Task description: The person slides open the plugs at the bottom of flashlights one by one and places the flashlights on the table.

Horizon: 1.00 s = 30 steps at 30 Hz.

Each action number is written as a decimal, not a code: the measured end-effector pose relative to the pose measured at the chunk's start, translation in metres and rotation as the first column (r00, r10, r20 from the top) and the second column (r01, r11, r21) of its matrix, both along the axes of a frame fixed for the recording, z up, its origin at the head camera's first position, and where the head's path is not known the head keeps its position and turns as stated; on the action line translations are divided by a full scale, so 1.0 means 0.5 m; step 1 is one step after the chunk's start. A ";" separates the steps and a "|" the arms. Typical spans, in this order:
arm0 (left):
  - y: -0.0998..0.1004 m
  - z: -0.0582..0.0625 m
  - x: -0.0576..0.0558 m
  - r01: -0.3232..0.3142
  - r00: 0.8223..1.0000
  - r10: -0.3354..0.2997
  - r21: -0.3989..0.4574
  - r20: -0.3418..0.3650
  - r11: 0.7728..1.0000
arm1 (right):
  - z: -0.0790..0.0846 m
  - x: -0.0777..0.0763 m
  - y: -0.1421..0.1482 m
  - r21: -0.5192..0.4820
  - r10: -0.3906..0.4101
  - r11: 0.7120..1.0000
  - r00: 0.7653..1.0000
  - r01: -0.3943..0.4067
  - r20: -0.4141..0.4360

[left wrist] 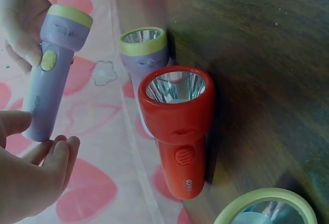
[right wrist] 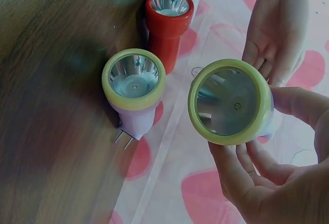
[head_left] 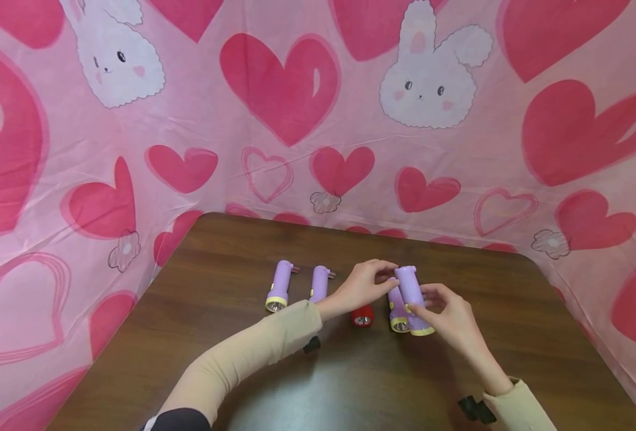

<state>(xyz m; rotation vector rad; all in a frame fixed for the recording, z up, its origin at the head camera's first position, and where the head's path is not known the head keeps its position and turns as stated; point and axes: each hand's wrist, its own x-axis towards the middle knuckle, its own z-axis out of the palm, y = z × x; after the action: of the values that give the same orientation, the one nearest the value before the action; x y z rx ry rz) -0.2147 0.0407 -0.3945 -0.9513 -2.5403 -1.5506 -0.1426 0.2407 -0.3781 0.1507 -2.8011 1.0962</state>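
My right hand (head_left: pixel 453 314) holds a purple flashlight (head_left: pixel 409 287) near its yellow-rimmed head, thumb on one side and fingers on the other. The left hand (head_left: pixel 363 284) pinches the narrow tail end of that same flashlight, as the left wrist view shows at its left edge. A second purple flashlight (right wrist: pixel 139 121) stands on the table just beside the held one, two metal prongs sticking out of its side. Below my left hand is a red flashlight (left wrist: pixel 180 142), its silver reflector showing; the left hand partly covers it in the head view.
Two more purple flashlights stand left of the red one: one (head_left: pixel 281 278) fully visible, the other (head_left: pixel 320 281) partly behind the left forearm. The brown wooden table (head_left: pixel 215 251) meets a pink cloth (head_left: pixel 275 120) with hearts and rabbits behind it.
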 end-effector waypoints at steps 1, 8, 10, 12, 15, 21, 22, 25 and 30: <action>0.000 0.000 0.001 0.000 1.000 0.000 0.006 0.001 1.000 | 0.000 0.000 -0.001 0.004 -0.001 1.000 1.000 0.001 -0.001; 0.001 -0.004 0.006 -0.024 1.000 0.023 0.078 0.018 0.997 | -0.001 0.002 -0.007 0.005 -0.012 1.000 1.000 0.012 -0.021; 0.003 -0.006 0.007 -0.035 0.999 0.033 0.113 0.025 0.993 | -0.001 0.002 -0.009 -0.003 -0.015 1.000 1.000 0.015 -0.026; 0.003 -0.006 0.008 -0.047 0.999 0.045 0.131 0.020 0.990 | 0.001 0.003 -0.012 -0.008 -0.015 1.000 0.999 0.015 -0.028; 0.003 -0.004 0.008 -0.054 0.999 0.053 0.140 0.012 0.989 | 0.005 0.003 -0.016 -0.008 -0.013 1.000 1.000 0.013 -0.024; -0.003 -0.003 0.010 -0.043 0.999 0.039 0.156 0.024 0.987 | 0.008 -0.001 -0.021 -0.002 0.005 1.000 1.000 -0.005 -0.021; -0.004 -0.003 0.010 -0.042 0.999 0.038 0.159 0.027 0.986 | 0.008 -0.002 -0.022 -0.002 0.007 1.000 1.000 -0.007 -0.024; -0.006 -0.004 0.010 -0.044 0.999 0.040 0.170 0.028 0.984 | 0.006 -0.004 -0.023 0.002 0.010 1.000 0.999 -0.010 -0.041; -0.005 -0.004 0.010 -0.048 0.999 0.044 0.203 0.026 0.978 | 0.002 -0.005 -0.022 -0.005 0.013 1.000 0.998 -0.014 -0.063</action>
<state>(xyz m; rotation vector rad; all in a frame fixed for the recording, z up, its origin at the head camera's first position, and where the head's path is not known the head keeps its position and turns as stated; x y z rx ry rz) -0.2097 0.0383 -0.3962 -0.8495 -2.3396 -1.7742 -0.1453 0.2295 -0.3769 0.2004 -2.7460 1.0821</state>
